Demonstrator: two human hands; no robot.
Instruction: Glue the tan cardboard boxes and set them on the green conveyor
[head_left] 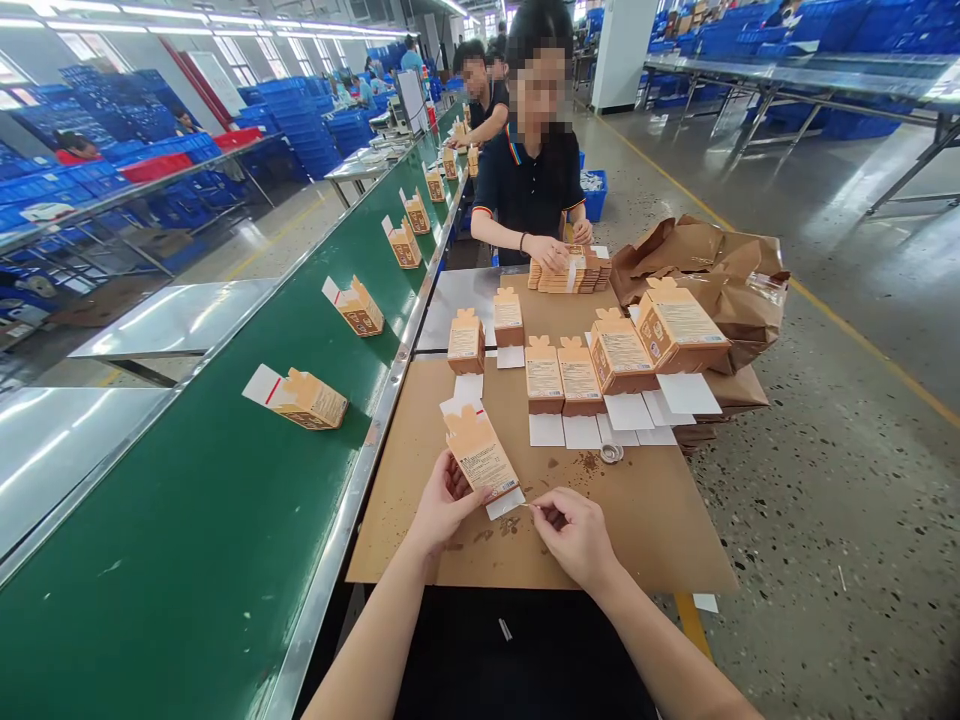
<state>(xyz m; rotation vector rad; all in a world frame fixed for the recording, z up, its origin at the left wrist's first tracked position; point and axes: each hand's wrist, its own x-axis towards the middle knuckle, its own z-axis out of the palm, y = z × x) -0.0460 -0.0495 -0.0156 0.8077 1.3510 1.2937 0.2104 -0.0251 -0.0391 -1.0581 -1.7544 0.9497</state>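
My left hand (442, 505) grips a tan-and-brown printed paperboard carton (482, 455) by its lower left side, thumb on the printed face. The carton is tilted, with open flaps at its far end and a white flap pointing toward me. My right hand (576, 535) is pinched closed beside that near flap, on a thin pale strip (526, 504) that reaches the flap. Whether the strip is joined to the flap I cannot tell. Ahead of my hands, several similar cartons (544, 378) stand with white flaps lying out in front.
On the left runs a green conveyor belt (225, 530) with a metal edge, carrying several cartons (315, 400). Brown cardboard (637, 530) covers the table. A small roll (611, 453) lies there. Across it, a co-worker (536, 190) handles stacked flat cartons (574, 272) beside crumpled brown paper (720, 270).
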